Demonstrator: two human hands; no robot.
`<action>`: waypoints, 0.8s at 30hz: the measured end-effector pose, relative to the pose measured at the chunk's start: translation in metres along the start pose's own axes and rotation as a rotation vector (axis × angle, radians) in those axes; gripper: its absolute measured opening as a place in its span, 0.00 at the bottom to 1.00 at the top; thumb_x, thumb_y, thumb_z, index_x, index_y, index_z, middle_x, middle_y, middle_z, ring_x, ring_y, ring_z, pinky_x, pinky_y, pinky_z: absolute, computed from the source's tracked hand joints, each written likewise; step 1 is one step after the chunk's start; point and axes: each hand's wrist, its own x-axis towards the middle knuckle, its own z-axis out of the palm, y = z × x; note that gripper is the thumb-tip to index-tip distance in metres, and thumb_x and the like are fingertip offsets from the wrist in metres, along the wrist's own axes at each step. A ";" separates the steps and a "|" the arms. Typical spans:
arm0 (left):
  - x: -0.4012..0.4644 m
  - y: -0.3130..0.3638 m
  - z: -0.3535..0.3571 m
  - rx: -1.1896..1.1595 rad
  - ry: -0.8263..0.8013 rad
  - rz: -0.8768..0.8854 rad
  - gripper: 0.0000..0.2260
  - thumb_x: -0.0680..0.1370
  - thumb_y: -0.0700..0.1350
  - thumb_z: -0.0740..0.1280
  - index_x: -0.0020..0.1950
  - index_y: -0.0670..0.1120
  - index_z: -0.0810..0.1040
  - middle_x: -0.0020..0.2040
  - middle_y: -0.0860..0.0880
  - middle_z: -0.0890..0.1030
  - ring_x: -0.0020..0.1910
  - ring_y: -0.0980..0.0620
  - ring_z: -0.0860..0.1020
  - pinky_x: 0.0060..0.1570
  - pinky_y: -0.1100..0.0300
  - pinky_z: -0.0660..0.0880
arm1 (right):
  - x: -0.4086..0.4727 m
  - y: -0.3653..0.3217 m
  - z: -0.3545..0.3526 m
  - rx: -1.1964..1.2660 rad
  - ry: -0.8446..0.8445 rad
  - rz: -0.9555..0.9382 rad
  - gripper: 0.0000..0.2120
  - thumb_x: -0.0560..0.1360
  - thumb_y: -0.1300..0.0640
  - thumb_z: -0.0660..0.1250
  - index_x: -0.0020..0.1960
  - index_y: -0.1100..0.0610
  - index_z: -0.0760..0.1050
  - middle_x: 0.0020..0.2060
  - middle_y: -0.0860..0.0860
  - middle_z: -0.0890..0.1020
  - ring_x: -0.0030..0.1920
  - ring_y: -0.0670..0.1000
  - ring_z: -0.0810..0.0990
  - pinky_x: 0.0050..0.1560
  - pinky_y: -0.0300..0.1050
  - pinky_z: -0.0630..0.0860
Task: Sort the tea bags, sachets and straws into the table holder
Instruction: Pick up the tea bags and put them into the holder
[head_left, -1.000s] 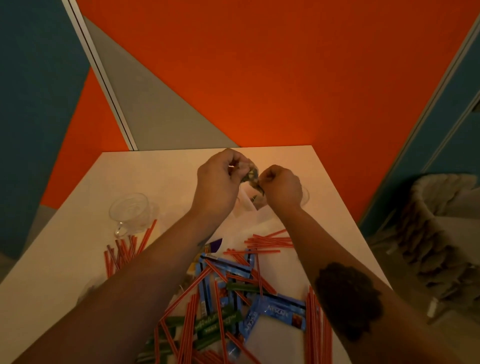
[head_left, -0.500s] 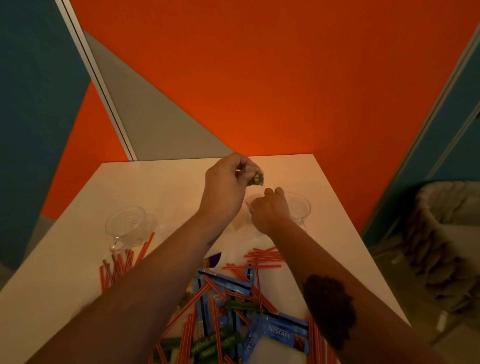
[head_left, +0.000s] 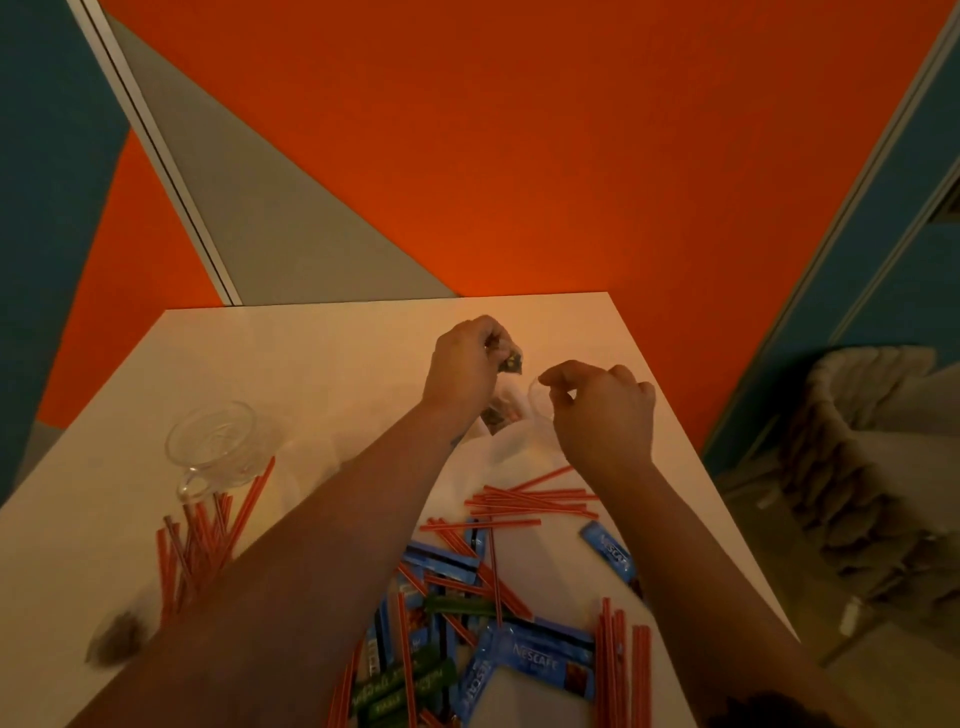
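Observation:
My left hand (head_left: 462, 364) pinches a small dark tea bag (head_left: 510, 362) above the far middle of the white table (head_left: 322, 353). Just right of it, my right hand (head_left: 602, 410) hovers with curled fingers over a clear glass cup (head_left: 536, 395), mostly hidden behind the hand; whether it touches the rim I cannot tell. Another dark tea bag (head_left: 493, 415) lies below my left hand. Red straws (head_left: 530, 501), blue Nescafe sachets (head_left: 545, 657) and green sachets (head_left: 405, 686) lie scattered near the front.
A second clear glass cup (head_left: 215, 441) stands at the left with red straws (head_left: 208, 540) fanned below it. A woven basket (head_left: 872, 467) stands on the floor right of the table. An orange wall rises behind the table's far edge.
My right hand has moved right and opened away from my left hand, ending above the clear cup. My left hand keeps the tea bag. The camera tilted, shifting the table lower in view.

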 end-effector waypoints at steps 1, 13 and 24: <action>0.000 -0.008 0.006 0.076 -0.030 -0.001 0.05 0.76 0.38 0.64 0.44 0.45 0.78 0.46 0.48 0.82 0.44 0.49 0.79 0.46 0.52 0.78 | -0.003 0.003 0.000 0.005 -0.002 0.006 0.13 0.79 0.56 0.58 0.59 0.46 0.77 0.53 0.46 0.82 0.56 0.49 0.73 0.60 0.48 0.63; -0.010 -0.020 0.027 0.618 -0.338 -0.115 0.09 0.75 0.42 0.66 0.54 0.45 0.82 0.53 0.44 0.82 0.52 0.44 0.79 0.51 0.55 0.76 | -0.021 0.017 -0.001 0.035 -0.016 0.043 0.12 0.79 0.54 0.60 0.58 0.47 0.77 0.54 0.45 0.82 0.58 0.49 0.73 0.61 0.48 0.62; -0.012 -0.010 0.013 0.810 -0.601 -0.046 0.15 0.78 0.41 0.58 0.55 0.56 0.80 0.49 0.51 0.76 0.55 0.46 0.72 0.53 0.52 0.58 | -0.031 0.019 -0.005 0.060 -0.015 0.042 0.11 0.78 0.53 0.61 0.58 0.46 0.77 0.52 0.44 0.82 0.57 0.50 0.73 0.61 0.50 0.61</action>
